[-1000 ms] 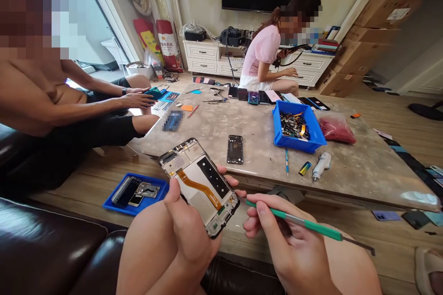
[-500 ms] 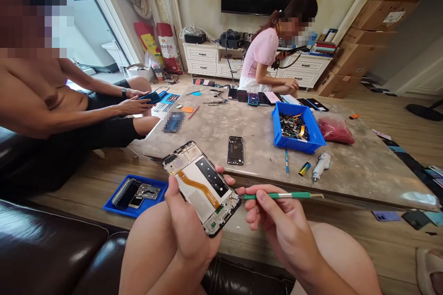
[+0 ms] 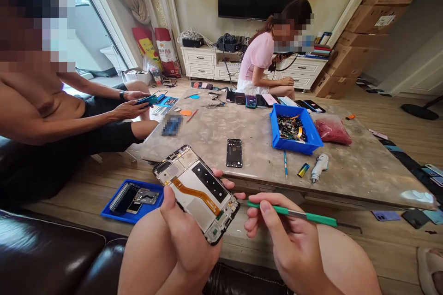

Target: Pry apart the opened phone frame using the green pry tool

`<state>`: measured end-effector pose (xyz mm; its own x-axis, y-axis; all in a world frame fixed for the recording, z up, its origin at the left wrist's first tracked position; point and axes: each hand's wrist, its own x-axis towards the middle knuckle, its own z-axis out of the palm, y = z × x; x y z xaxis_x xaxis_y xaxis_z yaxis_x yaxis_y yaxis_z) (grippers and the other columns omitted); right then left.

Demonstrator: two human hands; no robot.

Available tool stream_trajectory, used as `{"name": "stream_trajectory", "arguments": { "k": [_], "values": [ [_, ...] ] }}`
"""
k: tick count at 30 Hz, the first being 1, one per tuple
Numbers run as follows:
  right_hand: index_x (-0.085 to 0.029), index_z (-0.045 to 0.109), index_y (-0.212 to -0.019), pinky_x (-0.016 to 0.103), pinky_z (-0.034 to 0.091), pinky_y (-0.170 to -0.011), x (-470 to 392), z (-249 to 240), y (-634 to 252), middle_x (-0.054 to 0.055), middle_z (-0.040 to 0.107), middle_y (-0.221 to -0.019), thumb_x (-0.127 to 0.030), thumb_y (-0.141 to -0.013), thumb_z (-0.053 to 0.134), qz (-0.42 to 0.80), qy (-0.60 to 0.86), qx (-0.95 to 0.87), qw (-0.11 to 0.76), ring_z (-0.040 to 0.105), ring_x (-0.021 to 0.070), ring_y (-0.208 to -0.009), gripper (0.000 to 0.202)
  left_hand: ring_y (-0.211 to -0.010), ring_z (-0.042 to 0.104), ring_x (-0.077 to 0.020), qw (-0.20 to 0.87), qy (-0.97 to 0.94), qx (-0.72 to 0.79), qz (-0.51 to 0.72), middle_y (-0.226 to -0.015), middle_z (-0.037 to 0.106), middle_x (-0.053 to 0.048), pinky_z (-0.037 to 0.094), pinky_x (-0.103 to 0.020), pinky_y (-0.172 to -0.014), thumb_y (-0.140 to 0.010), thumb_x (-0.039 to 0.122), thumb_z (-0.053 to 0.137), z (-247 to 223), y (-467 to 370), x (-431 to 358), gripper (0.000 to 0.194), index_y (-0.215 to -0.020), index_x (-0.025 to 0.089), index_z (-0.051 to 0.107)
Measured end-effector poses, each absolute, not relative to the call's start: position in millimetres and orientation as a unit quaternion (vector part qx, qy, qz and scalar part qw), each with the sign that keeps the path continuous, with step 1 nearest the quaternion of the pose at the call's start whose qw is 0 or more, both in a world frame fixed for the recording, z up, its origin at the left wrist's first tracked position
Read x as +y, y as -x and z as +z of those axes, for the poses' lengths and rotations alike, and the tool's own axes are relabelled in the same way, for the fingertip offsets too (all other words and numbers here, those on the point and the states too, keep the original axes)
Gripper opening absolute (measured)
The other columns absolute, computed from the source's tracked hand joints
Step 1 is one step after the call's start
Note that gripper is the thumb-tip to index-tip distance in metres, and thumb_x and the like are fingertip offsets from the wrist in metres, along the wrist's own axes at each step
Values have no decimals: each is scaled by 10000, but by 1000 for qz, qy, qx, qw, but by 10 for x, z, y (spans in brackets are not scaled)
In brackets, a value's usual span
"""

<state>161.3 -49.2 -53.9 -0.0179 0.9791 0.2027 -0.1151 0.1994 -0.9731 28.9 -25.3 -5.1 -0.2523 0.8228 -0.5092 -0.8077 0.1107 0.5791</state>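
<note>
My left hand (image 3: 187, 228) is wrapped round an opened phone (image 3: 199, 193) with its back cover off. The phone lies tilted, inner side up, showing an orange flex cable, a white plate and a black strip. Between the thumb and fingers of my right hand (image 3: 285, 230) is a thin green-handled pry tool (image 3: 297, 213) with a metal middle and a bent tip at its far right end. Its left end points at the phone's lower right edge and looks slightly apart from it. On the table ahead lies a black phone back cover (image 3: 234, 153).
On the table (image 3: 207, 131) stand a blue bin (image 3: 294, 145) of small parts, a red bag (image 3: 332, 130), a white power screwdriver (image 3: 319, 168), a battery (image 3: 303, 170) and a row of phones. A blue tray (image 3: 121, 216) is lower left. Two other people sit nearby.
The pry tool's left end has drawn back from the phone's edge, and the tool now slopes down to the right. My left hand and the phone have shifted slightly left and down in view.
</note>
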Motion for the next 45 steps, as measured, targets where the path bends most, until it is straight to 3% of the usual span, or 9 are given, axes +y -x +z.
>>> {"name": "stream_trajectory", "arguments": {
  "k": [6,12,23,32,42,45],
  "values": [
    [-279,619,-1185,147,626,-758,-505,-540,-1695,-14,759,-949,-177,-1063,541,369,409,-633,544,756,98,-796,177,-597,722,-314,612,-33,404,679,-736,740,-144,595,-448,-563,-939,653,222,-125,-260,-280,719,-922,138,723],
    [-278,667,-1191,240,649,-837,-509,-560,-1771,23,743,-1120,-164,-1052,548,363,408,-654,523,759,169,-965,216,-571,694,-296,618,-41,434,654,-686,710,-144,582,-429,-588,-917,663,178,-48,-275,-284,775,-867,127,735],
    [-287,688,-1156,186,641,-826,-515,-509,-1777,-4,758,-1073,-149,-1041,570,360,416,-638,538,768,139,-918,216,-610,703,-299,616,-62,420,663,-720,731,-153,582,-421,-589,-905,683,229,-104,-294,-305,764,-854,131,755],
    [-245,738,-1038,116,609,-696,-409,-439,-1930,1,754,-924,-214,-1025,608,378,441,-676,454,756,123,-814,134,-661,735,-314,619,-135,427,645,-742,762,-155,621,-446,-623,-848,706,462,-240,-325,-321,665,-907,112,755],
    [-143,710,-938,255,672,-705,-194,-534,-1959,67,754,-829,-384,-986,713,629,383,-490,466,769,188,-732,246,-686,753,-330,630,-147,446,618,-752,772,-171,626,-437,-627,-929,620,365,-291,-317,-296,658,-925,96,763],
    [-131,690,-921,257,672,-683,-181,-557,-1968,68,755,-813,-407,-953,758,678,365,-437,465,768,187,-714,286,-635,742,-301,636,-130,436,623,-716,769,-134,628,-416,-622,-928,573,387,-259,-323,-252,592,-880,119,764]
  ]
}}
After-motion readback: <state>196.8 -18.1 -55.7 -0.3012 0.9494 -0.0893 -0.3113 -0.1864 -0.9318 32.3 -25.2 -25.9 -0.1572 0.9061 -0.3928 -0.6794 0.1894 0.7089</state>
